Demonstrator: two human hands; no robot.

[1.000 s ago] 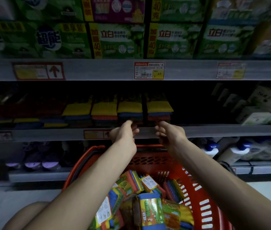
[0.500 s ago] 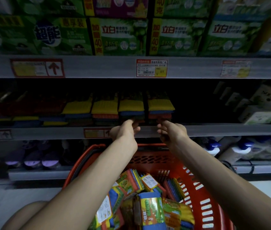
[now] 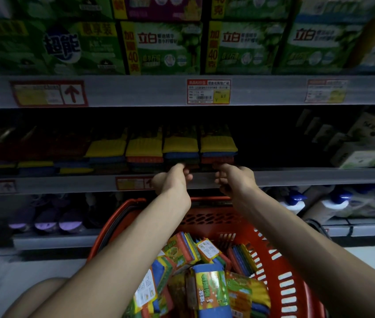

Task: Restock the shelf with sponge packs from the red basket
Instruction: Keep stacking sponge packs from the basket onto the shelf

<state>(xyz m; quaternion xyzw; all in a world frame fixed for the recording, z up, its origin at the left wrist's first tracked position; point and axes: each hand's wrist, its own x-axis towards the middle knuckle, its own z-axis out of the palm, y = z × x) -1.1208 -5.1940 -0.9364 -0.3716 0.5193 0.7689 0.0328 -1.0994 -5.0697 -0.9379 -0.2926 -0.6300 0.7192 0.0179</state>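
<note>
While nothing had moved much, the left hand and right hand stayed at the shelf edge, fingers curled (holding something? unclear).

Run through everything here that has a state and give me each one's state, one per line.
shelf: partly stocked, dark stretch mid-right
left hand: at the shelf edge, fingers curled, grip unclear
right hand: at the shelf edge, fingers curled, grip unclear
red basket: upright, partly filled
sponge packs in basket: wrapped, lying jumbled
shelved sponge stacks: flat piles, lined along the front
</note>
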